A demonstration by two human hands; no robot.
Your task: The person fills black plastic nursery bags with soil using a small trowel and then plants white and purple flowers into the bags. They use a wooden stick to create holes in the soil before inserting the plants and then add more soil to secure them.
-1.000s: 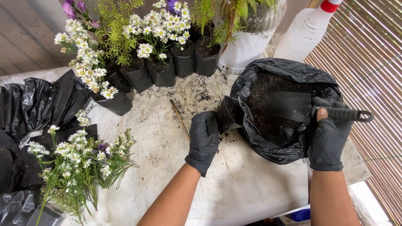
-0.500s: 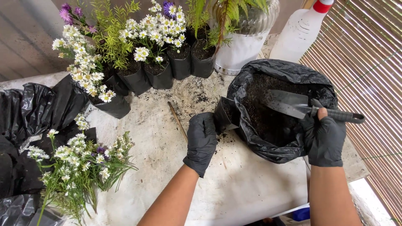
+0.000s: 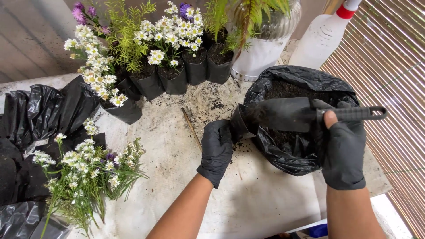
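Both my hands wear black gloves. My right hand [image 3: 343, 148] grips the black handle of a trowel [image 3: 283, 114], its blade held level over a black plastic bag of soil [image 3: 292, 146] and reaching toward the left. My left hand [image 3: 217, 150] holds a small black nursery bag [image 3: 241, 126] at the soil bag's left edge, right under the blade's tip. A thin wooden stick [image 3: 191, 127] lies on the table just left of my left hand.
Potted white and purple flowers in black nursery bags [image 3: 177, 75] line the back. A white pot with a fern [image 3: 261, 48] and a spray bottle [image 3: 321, 37] stand behind the soil bag. A loose flowering plant [image 3: 88, 172] and black plastic [image 3: 31, 119] lie left. A bamboo screen [image 3: 394, 79] runs along the right.
The trowel came up out of the soil bag and swung left, its tip now over the small bag in my left hand. My left hand stayed put.
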